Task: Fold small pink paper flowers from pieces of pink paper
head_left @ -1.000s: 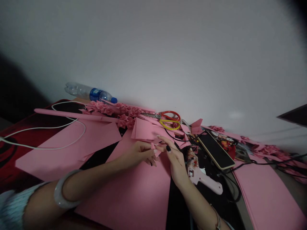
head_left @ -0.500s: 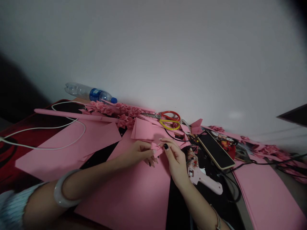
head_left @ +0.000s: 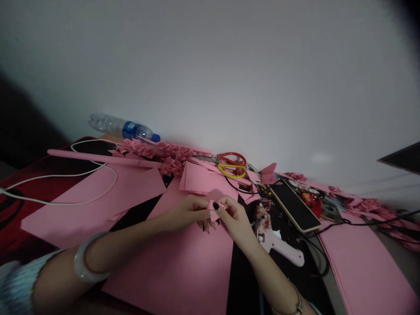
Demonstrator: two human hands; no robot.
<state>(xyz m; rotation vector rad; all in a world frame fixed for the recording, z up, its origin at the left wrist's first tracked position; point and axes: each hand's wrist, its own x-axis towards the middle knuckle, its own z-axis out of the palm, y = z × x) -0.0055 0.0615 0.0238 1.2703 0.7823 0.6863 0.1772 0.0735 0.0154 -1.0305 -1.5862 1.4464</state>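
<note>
Between my two hands is a small folded piece of pink paper [head_left: 215,215], held above a large pink sheet [head_left: 183,262]. My left hand [head_left: 192,213] pinches its left side between thumb and fingers. From the right, my right hand [head_left: 234,221] presses its thumb, with a dark nail, on the upper part of the piece; the fingers behind are partly hidden. Just beyond my hands lies a stack of smaller pink papers [head_left: 196,178]. A pale pink glue gun [head_left: 278,247] rests to the right of my right hand.
Scissors [head_left: 232,170] with red and yellow handles lie at the back, beside pink paper flowers [head_left: 170,157]. A plastic bottle [head_left: 113,126] lies by the wall. A phone [head_left: 295,205], cables and a stack of pink sheets [head_left: 364,262] are on the right. A white cord [head_left: 65,202] loops on the left.
My right thumb has come down and left onto the folded paper, and the right fingers have curled in closer around it. My left hand stays nearly in place.
</note>
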